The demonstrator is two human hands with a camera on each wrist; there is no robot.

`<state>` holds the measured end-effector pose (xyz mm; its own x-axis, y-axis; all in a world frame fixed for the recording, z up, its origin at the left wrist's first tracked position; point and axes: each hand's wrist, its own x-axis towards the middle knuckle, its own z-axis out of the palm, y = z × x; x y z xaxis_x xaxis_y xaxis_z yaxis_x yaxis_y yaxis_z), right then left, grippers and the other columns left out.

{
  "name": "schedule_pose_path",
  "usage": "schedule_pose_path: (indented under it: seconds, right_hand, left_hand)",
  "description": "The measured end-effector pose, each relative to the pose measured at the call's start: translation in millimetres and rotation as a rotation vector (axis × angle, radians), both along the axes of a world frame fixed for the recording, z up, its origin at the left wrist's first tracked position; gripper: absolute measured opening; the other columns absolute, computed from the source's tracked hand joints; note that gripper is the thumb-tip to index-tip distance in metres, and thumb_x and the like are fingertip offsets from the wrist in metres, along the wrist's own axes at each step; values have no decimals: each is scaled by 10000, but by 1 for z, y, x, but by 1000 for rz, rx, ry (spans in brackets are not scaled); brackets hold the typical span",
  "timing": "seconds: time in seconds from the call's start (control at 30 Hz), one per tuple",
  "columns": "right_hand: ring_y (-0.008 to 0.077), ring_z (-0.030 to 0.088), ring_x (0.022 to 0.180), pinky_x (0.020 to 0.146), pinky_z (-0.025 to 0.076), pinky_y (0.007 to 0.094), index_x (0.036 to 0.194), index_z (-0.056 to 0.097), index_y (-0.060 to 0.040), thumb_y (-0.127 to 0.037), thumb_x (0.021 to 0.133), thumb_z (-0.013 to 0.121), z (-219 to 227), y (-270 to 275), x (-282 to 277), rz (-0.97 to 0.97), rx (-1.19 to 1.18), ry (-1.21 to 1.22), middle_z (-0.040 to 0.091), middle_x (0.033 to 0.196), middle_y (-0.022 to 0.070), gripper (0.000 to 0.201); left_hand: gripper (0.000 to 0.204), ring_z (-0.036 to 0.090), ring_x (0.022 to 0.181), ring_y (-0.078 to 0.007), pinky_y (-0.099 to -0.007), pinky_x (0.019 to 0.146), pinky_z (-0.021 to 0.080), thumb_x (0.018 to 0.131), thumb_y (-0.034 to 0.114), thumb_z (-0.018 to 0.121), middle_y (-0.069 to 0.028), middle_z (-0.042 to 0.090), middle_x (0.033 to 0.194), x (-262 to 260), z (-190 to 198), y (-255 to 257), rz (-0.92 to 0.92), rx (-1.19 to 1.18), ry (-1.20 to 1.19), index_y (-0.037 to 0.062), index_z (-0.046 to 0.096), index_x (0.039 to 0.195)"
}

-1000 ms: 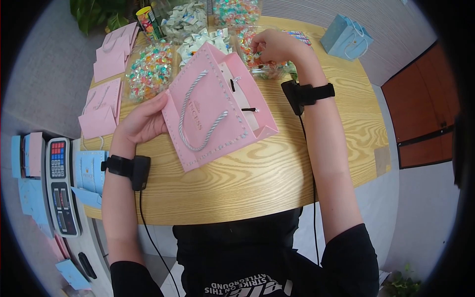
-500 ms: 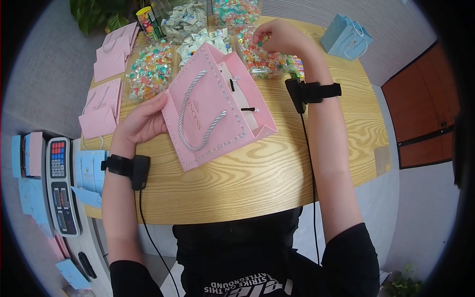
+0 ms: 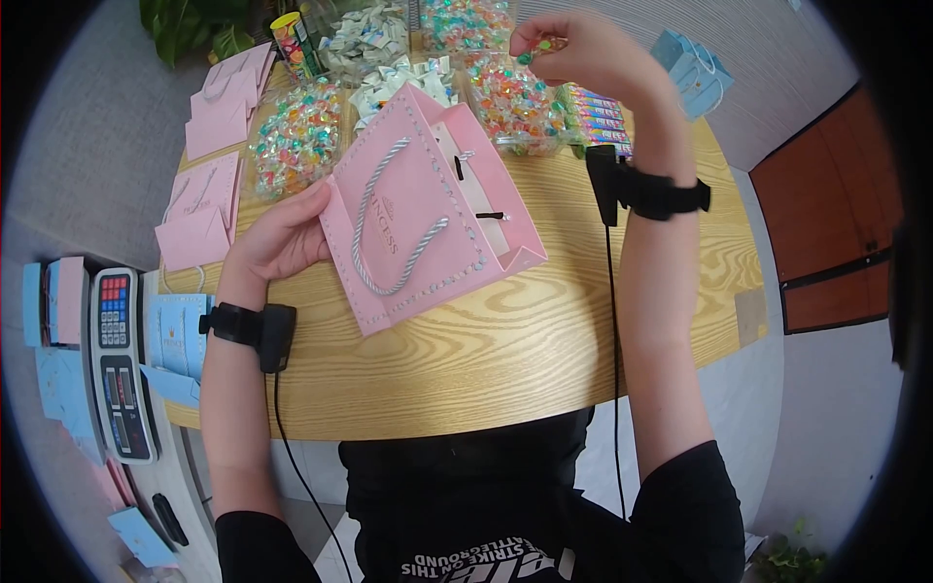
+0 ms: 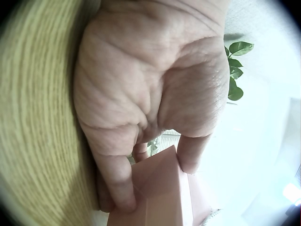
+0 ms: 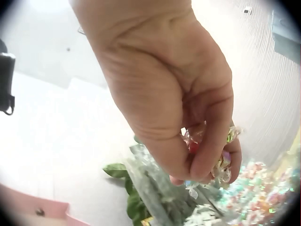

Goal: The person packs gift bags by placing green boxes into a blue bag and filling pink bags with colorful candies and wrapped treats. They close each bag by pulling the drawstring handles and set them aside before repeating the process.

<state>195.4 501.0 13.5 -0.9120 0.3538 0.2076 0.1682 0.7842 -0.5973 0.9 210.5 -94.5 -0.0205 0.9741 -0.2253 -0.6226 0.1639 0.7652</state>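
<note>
My left hand [image 3: 284, 235] grips a pink paper gift bag [image 3: 413, 262] by its base end, thumb on one face and fingers on the other in the left wrist view. The bag lies tilted on its side, its mouth facing right, with a silver rope handle [image 3: 367, 233] across the front. Above the candy tubs, my right hand [image 3: 607, 60] pinches several wrapped candies [image 5: 225, 162] between thumb and curled fingers. Below it stands a clear tub of colourful wrapped candies [image 3: 510, 102].
More tubs hold colourful candies [image 3: 294, 136] and white-wrapped pieces [image 3: 364, 44]. A colourful canister [image 3: 294, 47] stands at the back. Folded pink bags [image 3: 199, 204] lie at left, a scale [image 3: 126, 389] beyond the edge. Striped candy packs [image 3: 595, 117] and a blue bag [image 3: 692, 73] are at right.
My right hand has risen out of the candy tub and shifted right, with candies now showing in its fingers. The striped packs have come into view. The left hand and pink bag hold still.
</note>
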Motion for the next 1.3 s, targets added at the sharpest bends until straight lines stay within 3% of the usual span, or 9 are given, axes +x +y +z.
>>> schedule_pose_path:
  seconds: [0.07, 0.17, 0.27, 0.37, 0.6, 0.83, 0.93, 1.03, 1.3]
  right_hand:
    - [89, 540, 645, 579, 447, 244, 893, 636, -15, 7, 692, 578, 35, -22, 12, 60, -64, 39, 600, 740, 11, 210]
    - [165, 627, 835, 730, 500, 285, 1094, 626, -47, -162, 806, 652, 67, -53, 28, 326, -128, -296, 664, 940, 103, 311]
    - [90, 532, 655, 585, 433, 241, 877, 636, -19, -6, 699, 585, 39, -75, 17, 528, -91, -95, 622, 785, -8, 185]
    - [110, 524, 647, 583, 426, 253, 879, 633, -15, -27, 683, 603, 34, -85, 13, 556, 142, -125, 612, 749, 16, 198]
    - [132, 548, 604, 575, 451, 276, 966, 660, -36, -72, 701, 648, 32, -106, 0, 481, 14, -384, 613, 711, 56, 267]
    - [172, 644, 737, 623, 508, 280, 1079, 656, -148, -178, 699, 687, 27, -78, 2, 635, 9, -184, 678, 885, 81, 383]
    - [153, 634, 791, 690, 519, 266, 1074, 646, -74, -127, 762, 653, 47, -68, 16, 480, -94, -142, 661, 941, 70, 317]
    - [147, 623, 804, 700, 495, 287, 1000, 667, -37, -148, 789, 651, 59, -48, 29, -74, 33, -130, 673, 900, 82, 239]
    - [217, 619, 882, 695, 532, 290, 1291, 477, -169, -366, 708, 702, -30, 2, -8, -204, 98, -460, 607, 1109, 114, 655]
  left_hand:
    - [528, 547, 1100, -202, -346, 856, 516, 953, 282, 442, -119, 472, 1283, 1, 1, -1, -14, 12, 0, 43, 259, 1388]
    - [529, 541, 1110, -211, -362, 874, 507, 952, 292, 443, -125, 469, 1289, 3, 3, 0, -1, 3, 25, 36, 270, 1382]
    - [532, 535, 1120, -218, -376, 891, 499, 951, 300, 446, -127, 472, 1286, 3, 2, 1, -1, 9, 17, 25, 279, 1375]
    - [530, 528, 1128, -223, -385, 896, 496, 951, 303, 445, -130, 471, 1287, 2, 3, 0, -1, 0, -3, 17, 285, 1368]
    - [522, 523, 1134, -230, -386, 900, 497, 956, 293, 434, -139, 470, 1278, 2, 0, 1, 14, 8, -19, 13, 274, 1367]
    - [518, 529, 1126, -229, -385, 894, 501, 959, 291, 426, -143, 470, 1275, 2, 2, 1, 3, 16, -30, 14, 271, 1369]
    - [512, 529, 1126, -230, -386, 895, 499, 961, 290, 421, -140, 472, 1276, 0, 0, 1, -16, 19, -33, 18, 275, 1369]
    - [505, 527, 1129, -229, -387, 897, 495, 964, 289, 412, -134, 472, 1281, -2, -2, 1, -19, 21, -23, 27, 276, 1373]
    - [514, 523, 1135, -231, -390, 897, 492, 970, 288, 397, -134, 452, 1304, 1, 1, 1, -14, 2, -27, 41, 241, 1393]
